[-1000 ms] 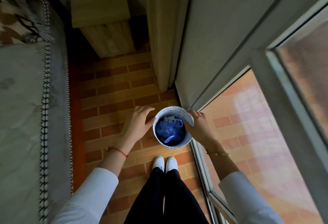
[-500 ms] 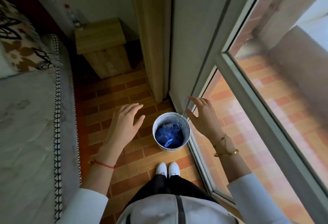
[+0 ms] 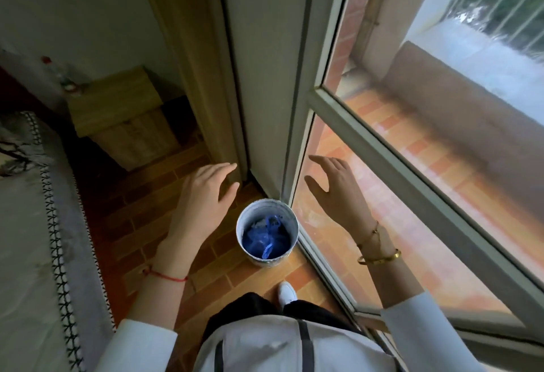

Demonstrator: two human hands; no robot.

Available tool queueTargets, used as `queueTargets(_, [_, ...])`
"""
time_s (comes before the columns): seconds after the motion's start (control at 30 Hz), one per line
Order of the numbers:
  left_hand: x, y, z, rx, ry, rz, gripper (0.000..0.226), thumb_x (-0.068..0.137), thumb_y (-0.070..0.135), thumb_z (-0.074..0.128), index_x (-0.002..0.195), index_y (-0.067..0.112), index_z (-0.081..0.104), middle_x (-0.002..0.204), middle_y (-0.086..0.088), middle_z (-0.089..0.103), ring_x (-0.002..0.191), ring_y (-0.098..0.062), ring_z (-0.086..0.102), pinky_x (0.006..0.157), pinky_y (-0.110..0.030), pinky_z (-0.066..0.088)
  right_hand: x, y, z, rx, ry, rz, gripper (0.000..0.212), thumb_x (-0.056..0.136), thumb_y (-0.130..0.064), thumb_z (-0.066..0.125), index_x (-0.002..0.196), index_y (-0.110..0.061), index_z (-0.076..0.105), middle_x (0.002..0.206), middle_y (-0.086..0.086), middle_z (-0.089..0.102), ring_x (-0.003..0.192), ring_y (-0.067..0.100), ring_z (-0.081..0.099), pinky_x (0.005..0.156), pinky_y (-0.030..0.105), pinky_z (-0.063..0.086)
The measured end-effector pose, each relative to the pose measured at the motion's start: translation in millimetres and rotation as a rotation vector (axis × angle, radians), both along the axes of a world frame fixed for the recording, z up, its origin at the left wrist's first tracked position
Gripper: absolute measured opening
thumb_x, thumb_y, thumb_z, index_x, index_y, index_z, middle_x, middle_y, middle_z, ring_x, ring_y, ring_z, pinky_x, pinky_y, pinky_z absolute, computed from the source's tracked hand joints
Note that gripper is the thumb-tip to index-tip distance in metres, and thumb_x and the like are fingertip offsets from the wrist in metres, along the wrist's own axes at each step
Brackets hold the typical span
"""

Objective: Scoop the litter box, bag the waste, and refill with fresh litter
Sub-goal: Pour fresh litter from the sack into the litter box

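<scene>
A small round white bin (image 3: pixel 290 226) stands on the brick-patterned floor beside the glass door's bottom rail. Inside it lies a crumpled blue plastic bag (image 3: pixel 266 239). My left hand (image 3: pixel 206 195) hovers above the floor to the left of the bin, fingers relaxed and spread, holding nothing. My right hand (image 3: pixel 335 192) hangs to the right of the bin in front of the glass, also open and empty. Neither hand touches the bin. No litter box or scoop is in view.
A glass door (image 3: pixel 412 165) with a pale frame runs along the right. A curtain (image 3: pixel 191 62) hangs by the wall ahead. A wooden bedside cabinet (image 3: pixel 117 106) stands at the back left, and a bed with a trimmed cover (image 3: pixel 29 224) fills the left side.
Both hands have let go of the white bin, which now stands on the floor, and have lifted up and apart. My view has risen as I straighten.
</scene>
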State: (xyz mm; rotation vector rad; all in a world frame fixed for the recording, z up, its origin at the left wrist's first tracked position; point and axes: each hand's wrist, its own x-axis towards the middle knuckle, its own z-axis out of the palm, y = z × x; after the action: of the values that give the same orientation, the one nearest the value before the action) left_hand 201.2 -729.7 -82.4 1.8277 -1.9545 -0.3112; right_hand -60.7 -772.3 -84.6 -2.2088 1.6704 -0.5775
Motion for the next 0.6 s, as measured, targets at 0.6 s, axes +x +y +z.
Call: queueTargets(0.6, [-54.0,-8.1,11.9,0.015,0.047,-0.968,0.037,0.093,0.025,0.059,0.129,0.019,0.057,0.125,0.0,0.063,0.117,-0.02,0.055,0.1,-0.047,0.044,21.2,229.3,12.5,-0.015,-0.057,-0.966,0.045,0.093,-0.028,0.06,0.135,-0.014,0.051,0.129,0.006,0.058,0.124,0.023,0.047,0.106,0.036,0.038])
